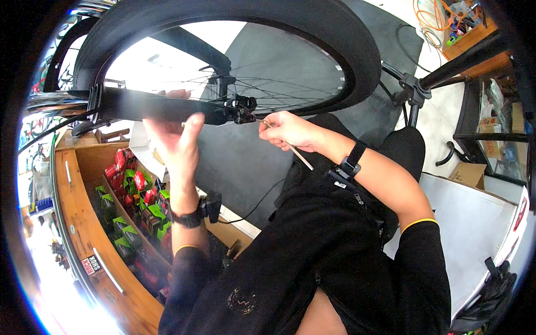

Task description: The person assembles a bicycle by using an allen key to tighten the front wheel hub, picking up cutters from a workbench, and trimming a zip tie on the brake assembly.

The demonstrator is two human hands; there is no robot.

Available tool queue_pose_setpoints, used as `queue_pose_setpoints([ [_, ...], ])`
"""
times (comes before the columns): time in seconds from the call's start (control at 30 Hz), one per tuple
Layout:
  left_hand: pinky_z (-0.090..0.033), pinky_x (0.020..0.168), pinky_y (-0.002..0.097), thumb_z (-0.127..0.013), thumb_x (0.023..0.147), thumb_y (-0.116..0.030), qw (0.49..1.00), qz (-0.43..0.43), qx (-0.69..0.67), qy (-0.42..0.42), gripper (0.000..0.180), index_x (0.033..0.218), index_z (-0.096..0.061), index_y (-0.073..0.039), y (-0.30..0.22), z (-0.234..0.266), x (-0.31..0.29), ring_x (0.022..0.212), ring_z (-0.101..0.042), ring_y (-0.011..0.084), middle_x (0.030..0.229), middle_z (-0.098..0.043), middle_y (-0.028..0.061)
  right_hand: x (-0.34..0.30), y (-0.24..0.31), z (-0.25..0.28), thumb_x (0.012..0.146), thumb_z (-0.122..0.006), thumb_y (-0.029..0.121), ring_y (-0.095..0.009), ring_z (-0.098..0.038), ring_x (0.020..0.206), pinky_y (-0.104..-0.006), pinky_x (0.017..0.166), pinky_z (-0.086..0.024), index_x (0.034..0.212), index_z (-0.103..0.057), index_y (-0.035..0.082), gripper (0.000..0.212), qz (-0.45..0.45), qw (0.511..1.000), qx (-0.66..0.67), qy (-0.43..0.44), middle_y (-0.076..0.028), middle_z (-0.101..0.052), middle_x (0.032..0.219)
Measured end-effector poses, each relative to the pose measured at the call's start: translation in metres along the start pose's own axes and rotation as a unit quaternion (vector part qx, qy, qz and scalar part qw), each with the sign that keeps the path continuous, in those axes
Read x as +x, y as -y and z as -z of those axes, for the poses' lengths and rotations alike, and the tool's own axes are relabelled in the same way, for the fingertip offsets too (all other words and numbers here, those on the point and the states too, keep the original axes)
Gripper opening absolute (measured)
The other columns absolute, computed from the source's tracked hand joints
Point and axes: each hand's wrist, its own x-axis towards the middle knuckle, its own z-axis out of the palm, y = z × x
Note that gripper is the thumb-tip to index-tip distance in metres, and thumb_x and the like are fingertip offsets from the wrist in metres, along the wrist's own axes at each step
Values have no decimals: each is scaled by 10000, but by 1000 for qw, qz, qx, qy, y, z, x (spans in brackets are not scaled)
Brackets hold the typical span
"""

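Observation:
A bicycle wheel with a black tyre (360, 61) fills the upper middle, set in a black fork. My left hand (177, 137) wraps around the near fork leg (206, 113), its thumb on the near side and fingertips showing beyond it. At the end of that leg sits a small black brake caliper (244, 107), close to the wheel hub (224, 82). Pinched in my right hand (289, 132) is a metal hex key (302, 158). Its short end points at the caliper; whether the tip sits in a bolt is too small to tell.
At left, an open wooden drawer (84, 209) holds several red, green and black packages (142, 192). A black stand (416, 92) rises at the right. Beyond it are an orange cable (427, 19) and a shelf rack (491, 135). A white panel (469, 215) lies at lower right.

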Motion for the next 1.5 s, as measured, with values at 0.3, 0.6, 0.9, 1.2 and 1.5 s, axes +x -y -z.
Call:
queue_pose_setpoints([
  [0.3, -445, 662, 256, -835, 726, -62, 977, -4, 102, -188, 269, 748, -569, -29, 11, -28, 21, 662, -523, 116, 718, -588, 21, 6, -16, -8, 769, -621, 75, -92, -404, 446, -263, 438, -323, 659, -533, 51, 143, 72, 996, 38, -34, 6, -462, 539],
  [0.6, -468, 674, 280, -829, 736, -82, 959, -54, 174, -219, 252, 798, -603, 13, 2, -36, 18, 676, -574, 140, 752, -645, 61, 0, -21, -13, 763, -622, 58, -95, -433, 435, -258, 410, -339, 651, -547, 42, 135, 93, 993, 29, -64, 4, -465, 528],
  [0.9, -464, 649, 289, -817, 754, -97, 944, -99, 180, -256, 251, 752, -594, 19, -7, -48, 20, 637, -558, 139, 710, -636, 49, 1, -27, -19, 773, -614, 67, -78, -423, 427, -253, 400, -327, 671, -560, 61, 115, 105, 989, 21, -100, 23, -469, 532],
  [1.2, -488, 727, 302, -819, 757, -132, 945, -67, 186, -260, 336, 929, -621, 78, -5, -42, 17, 763, -606, 176, 874, -675, 122, -3, -33, -31, 792, -604, 65, -70, -423, 456, -266, 428, -340, 691, -577, 52, 105, 129, 982, -22, -138, 23, -506, 572],
  [1.5, -466, 716, 284, -680, 883, -176, 968, -27, 130, -212, 274, 998, -540, 29, 2, -30, 1, 739, -567, 166, 839, -618, 84, -12, -22, -25, 884, -555, 59, -44, -348, 530, -221, 463, -270, 924, -559, -3, 74, 72, 994, 1, -78, 42, -425, 671],
])
